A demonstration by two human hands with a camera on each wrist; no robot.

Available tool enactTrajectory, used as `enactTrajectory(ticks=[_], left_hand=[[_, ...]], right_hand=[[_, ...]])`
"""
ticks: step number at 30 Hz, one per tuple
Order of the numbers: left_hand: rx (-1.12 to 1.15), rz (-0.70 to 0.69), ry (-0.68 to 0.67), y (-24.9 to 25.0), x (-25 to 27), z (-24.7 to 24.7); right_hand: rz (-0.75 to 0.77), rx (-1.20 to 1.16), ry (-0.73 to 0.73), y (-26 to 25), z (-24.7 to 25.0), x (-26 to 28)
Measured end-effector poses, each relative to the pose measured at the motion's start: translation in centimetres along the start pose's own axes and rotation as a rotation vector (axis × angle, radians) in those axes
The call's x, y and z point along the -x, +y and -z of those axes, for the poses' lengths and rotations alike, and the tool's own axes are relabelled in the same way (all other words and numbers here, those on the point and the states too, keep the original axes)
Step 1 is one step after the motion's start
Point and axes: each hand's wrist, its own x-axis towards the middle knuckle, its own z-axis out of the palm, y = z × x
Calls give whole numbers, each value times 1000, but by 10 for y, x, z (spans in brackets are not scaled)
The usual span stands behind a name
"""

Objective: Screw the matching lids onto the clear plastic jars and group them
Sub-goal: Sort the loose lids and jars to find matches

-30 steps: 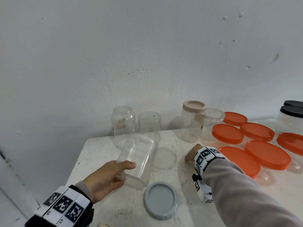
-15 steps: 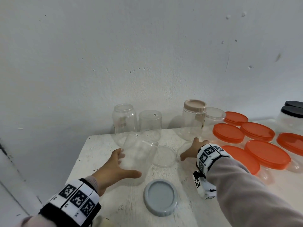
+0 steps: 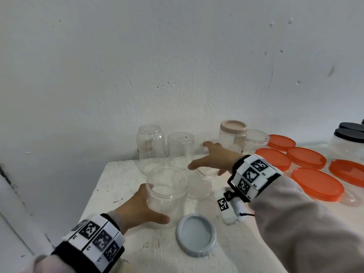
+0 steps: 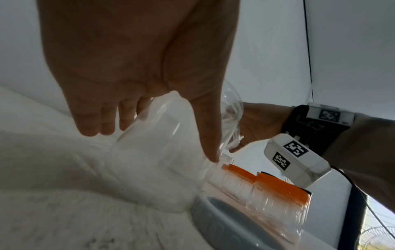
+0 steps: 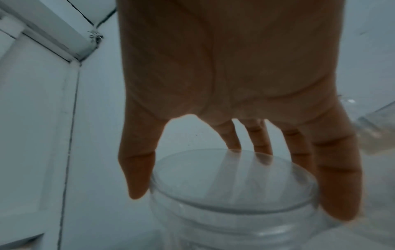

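Observation:
My left hand (image 3: 149,207) grips a tall clear jar (image 3: 167,192) that stands upright and open on the white table (image 3: 122,178), thumb on the near side and fingers behind it. In the left wrist view the same jar (image 4: 153,152) sits between thumb and fingers. My right hand (image 3: 208,160) reaches over a small clear jar (image 3: 206,171) and grips its top from above; in the right wrist view the thumb and fingers straddle the small jar's rim (image 5: 235,208). A grey lid (image 3: 196,235) lies in front, a clear lid (image 3: 199,187) beside the tall jar.
Two open clear jars (image 3: 150,144) (image 3: 180,148) stand against the wall, with a beige-lidded jar (image 3: 233,134) and a clear tub (image 3: 257,140) to their right. Several orange-lidded tubs (image 3: 317,183) and black-lidded jars (image 3: 348,140) fill the right. The table's left edge (image 3: 94,196) is close.
The tall jar went from tilted in my left hand to upright on the table. My right hand moved from the table surface forward and up, and now holds the small clear jar.

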Motion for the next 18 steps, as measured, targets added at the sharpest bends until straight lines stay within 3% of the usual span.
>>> enactTrajectory(ticks=[6, 13, 18], left_hand=[[226, -110, 83, 4, -2, 1], [276, -316, 5, 11, 4, -2], [293, -304, 41, 10, 4, -2]], right_hand=[[241, 229, -244, -47, 1, 13], [297, 497, -373, -84, -17, 16], [289, 603, -395, -93, -24, 18]])
